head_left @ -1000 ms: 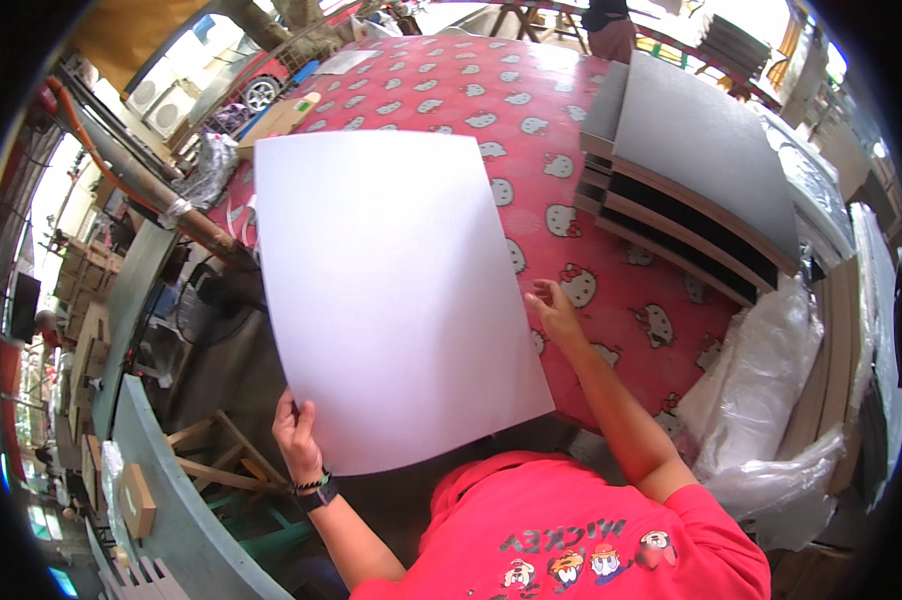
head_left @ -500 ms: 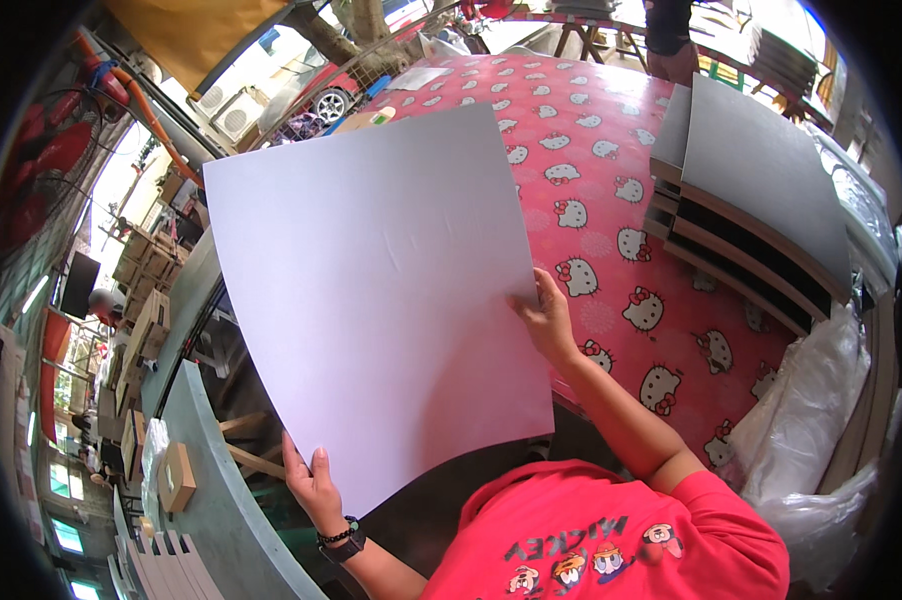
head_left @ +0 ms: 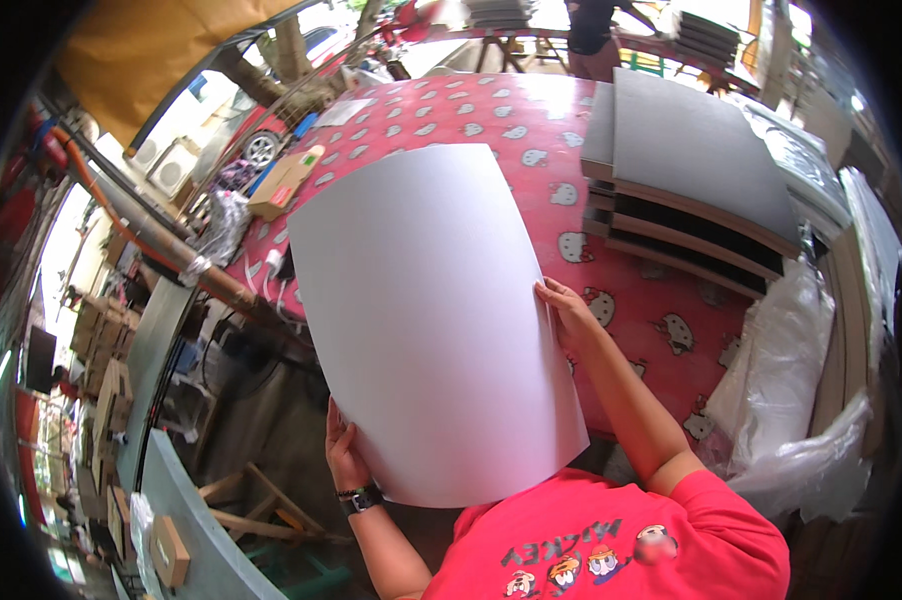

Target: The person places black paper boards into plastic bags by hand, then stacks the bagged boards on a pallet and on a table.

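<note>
Red patterned cloth covers the table (head_left: 491,110), with a stack of grey boards (head_left: 691,170) on its right side and crinkled clear plastic sheeting (head_left: 791,400) beyond the edge. I see a large, smooth white sheet (head_left: 431,320), slightly bowed, held above the table's near edge. My left hand (head_left: 346,455) pinches its lower left edge; my right hand (head_left: 568,312) grips the right edge. Fingers behind the sheet are hidden.
</note>
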Demonstrator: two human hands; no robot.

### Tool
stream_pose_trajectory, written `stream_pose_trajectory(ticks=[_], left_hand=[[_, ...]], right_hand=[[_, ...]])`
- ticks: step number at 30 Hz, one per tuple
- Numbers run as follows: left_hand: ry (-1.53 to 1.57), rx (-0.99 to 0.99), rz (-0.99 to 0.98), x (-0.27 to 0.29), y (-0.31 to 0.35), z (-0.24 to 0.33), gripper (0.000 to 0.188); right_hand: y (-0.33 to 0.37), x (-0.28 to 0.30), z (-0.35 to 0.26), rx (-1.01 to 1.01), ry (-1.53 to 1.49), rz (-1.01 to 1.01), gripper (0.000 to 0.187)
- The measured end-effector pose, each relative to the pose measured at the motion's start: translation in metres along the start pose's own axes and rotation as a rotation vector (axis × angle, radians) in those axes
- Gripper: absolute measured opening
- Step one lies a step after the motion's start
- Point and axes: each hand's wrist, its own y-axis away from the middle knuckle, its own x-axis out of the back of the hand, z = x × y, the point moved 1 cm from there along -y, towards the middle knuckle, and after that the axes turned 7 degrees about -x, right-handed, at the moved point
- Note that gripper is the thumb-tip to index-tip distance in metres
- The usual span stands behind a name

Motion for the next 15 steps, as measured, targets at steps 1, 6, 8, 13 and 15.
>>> stream_pose_trajectory(ticks=[1,6,8,13,15], left_hand=[[-0.006,0.013,-0.014,-0.007,-0.01,-0.01,0.054],[-0.317,0.108,-0.23,-0.008,-0.071,-0.075,0.053],[-0.412,0.109,-0.24,0.009,-0.088,-0.099,0.052],[-1.6,-0.446,-0.342,-0.028,-0.104,-0.142,0.046],[-1.587,-0.578,-0.52,-0.068,-0.113,-0.164,0.044]], right_hand=[[-0.008,0.02,-0.005,0.03,0.125,0.093,0.031],[0.01,0.089,-0.032,0.537,1.024,0.762,0.047],[0.038,0.092,-0.03,0.498,1.274,0.743,0.045],[0.126,0.104,-0.007,0.334,1.397,0.712,0.033],[0.141,0.097,0.02,0.316,1.331,0.681,0.03]])
